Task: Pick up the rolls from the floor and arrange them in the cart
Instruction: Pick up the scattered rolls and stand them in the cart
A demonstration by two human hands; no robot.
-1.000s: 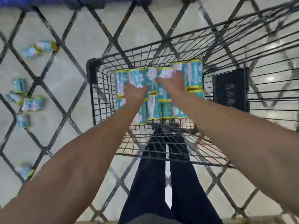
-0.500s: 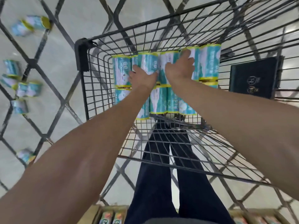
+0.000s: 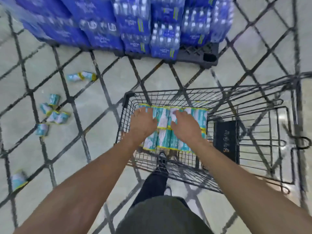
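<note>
Several teal-and-white rolls with yellow bands point(image 3: 162, 116) lie packed in two rows at the left end of the black wire cart point(image 3: 168, 91). My left hand point(image 3: 143, 123) rests palm down on the leftmost rolls, fingers apart. My right hand point(image 3: 185, 126) lies flat on the rolls beside it, fingers spread, gripping nothing. More rolls are scattered on the floor to the left: one far off point(image 3: 81, 76), a cluster point(image 3: 57, 117) with another below it point(image 3: 42, 129), and one near the left edge point(image 3: 17, 180).
Blue shrink-wrapped packs of water bottles point(image 3: 135, 22) are stacked on a dark pallet point(image 3: 199, 56) beyond the cart. A black panel point(image 3: 226, 137) stands inside the cart to the right of the rolls. My legs point(image 3: 157, 183) are at the cart's near side.
The view has swung up, bringing the water packs into sight. Both hands have gone from curling over the upper rolls to lying flat on top of them.
</note>
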